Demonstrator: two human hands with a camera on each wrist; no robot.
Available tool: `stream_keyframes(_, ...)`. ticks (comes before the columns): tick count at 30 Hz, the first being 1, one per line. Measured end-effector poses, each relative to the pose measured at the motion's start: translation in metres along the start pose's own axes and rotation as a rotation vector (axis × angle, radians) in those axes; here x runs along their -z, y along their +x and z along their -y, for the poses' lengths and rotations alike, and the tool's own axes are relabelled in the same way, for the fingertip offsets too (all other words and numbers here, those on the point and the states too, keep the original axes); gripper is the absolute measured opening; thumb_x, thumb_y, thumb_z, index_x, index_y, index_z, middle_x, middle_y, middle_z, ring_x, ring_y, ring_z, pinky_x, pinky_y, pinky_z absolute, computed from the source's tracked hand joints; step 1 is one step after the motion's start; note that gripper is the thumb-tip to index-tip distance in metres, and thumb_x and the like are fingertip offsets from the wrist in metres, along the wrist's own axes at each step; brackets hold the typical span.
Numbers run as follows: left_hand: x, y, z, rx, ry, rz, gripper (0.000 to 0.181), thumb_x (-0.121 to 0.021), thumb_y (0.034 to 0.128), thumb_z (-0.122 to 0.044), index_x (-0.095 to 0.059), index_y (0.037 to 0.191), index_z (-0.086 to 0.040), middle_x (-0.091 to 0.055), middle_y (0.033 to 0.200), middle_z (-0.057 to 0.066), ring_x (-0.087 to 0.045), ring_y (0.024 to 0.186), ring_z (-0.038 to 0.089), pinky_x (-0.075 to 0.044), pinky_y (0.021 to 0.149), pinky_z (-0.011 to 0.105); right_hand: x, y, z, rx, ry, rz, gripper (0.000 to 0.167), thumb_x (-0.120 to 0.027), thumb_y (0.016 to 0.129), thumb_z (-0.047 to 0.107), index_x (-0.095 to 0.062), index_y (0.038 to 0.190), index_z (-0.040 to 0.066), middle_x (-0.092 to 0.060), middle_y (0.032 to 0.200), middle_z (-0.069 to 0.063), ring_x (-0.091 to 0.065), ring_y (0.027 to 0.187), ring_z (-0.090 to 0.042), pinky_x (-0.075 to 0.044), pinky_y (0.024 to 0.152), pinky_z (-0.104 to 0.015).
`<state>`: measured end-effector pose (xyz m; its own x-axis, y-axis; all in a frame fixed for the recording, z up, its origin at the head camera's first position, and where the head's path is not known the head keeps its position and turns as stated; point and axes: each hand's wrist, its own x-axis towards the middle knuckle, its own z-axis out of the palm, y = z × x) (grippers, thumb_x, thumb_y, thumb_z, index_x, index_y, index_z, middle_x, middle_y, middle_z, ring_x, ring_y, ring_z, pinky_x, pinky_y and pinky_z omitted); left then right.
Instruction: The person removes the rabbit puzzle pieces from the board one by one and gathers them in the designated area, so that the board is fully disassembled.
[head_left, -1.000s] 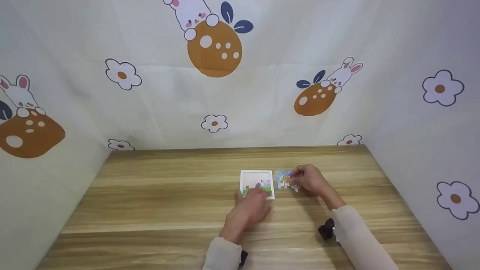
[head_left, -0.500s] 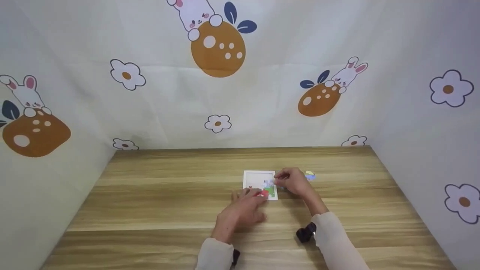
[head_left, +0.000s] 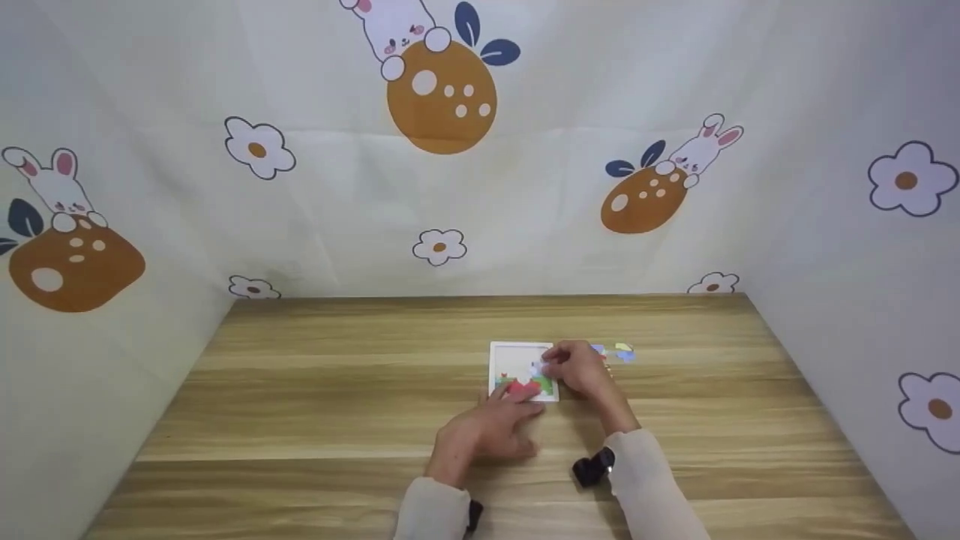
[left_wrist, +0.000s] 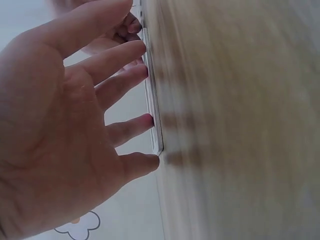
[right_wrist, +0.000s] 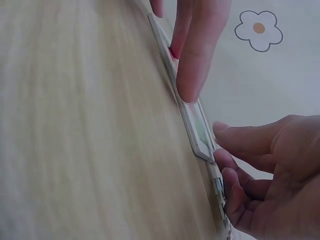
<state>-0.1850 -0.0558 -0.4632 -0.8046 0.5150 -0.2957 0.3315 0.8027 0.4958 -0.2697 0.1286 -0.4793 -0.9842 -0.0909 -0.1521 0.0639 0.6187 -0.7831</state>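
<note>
A white square puzzle tray (head_left: pixel 492 367) lies on the table, with red and green pieces (head_left: pixel 543 386) along its near side and bare space toward the back. My left hand (head_left: pixel 484 431) rests spread over the near edge, fingertips on the tray and its red piece. At the tray's right side, my right hand (head_left: pixel 581 369) has its thumb and forefinger drawn together on a small piece they mostly cover. In the right wrist view the thumb and fingers of this hand (right_wrist: pixel 272 170) are at the tray corner (right_wrist: pixel 202 152).
Loose puzzle pieces (head_left: pixel 624 352) lie right of the tray, partly behind my right hand. The wooden table (head_left: pixel 315 375) meets a patterned curtain (head_left: pixel 337 225) at the back and sides. A dark device (head_left: pixel 592 469) is strapped at my right wrist.
My right hand has moved left from the loose pieces to the tray's right side, then slightly inward. My left hand has slid a little toward the near edge, still touching the tray.
</note>
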Motion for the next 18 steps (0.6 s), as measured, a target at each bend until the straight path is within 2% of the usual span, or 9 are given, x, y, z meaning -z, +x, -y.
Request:
stream_keyframes(8, 0.0012, 0.0003, 0.0007, 0.009, 0.009, 0.036, 0.063, -0.067, 0.0920, -0.036, -0.046, 0.151, -0.029, -0.024, 0.168, -0.010, -0.009, 0.158, 0.030, -0.014, 0.126, 0.059, -0.0017, 0.0002, 0.0026, 0.007, -0.057, 0.006, 0.016, -0.074, 0.087, 0.003, -0.076, 0.102, 0.006, -0.069, 0.094, -0.008, -0.059, 0.086, -0.018, -0.048, 0.074, -0.026)
stream_keyframes(18, -0.0001, 0.0016, -0.0010, 0.014, 0.001, 0.035, 0.066, -0.069, 0.0913, -0.036, -0.044, 0.152, -0.031, -0.023, 0.168, -0.012, -0.008, 0.158, 0.030, -0.015, 0.126, 0.058, 0.0015, 0.0009, -0.0020, 0.033, -0.083, 0.000, 0.013, -0.078, 0.084, 0.006, -0.075, 0.097, 0.006, -0.069, 0.091, -0.007, -0.058, 0.082, -0.017, -0.046, 0.069, -0.024)
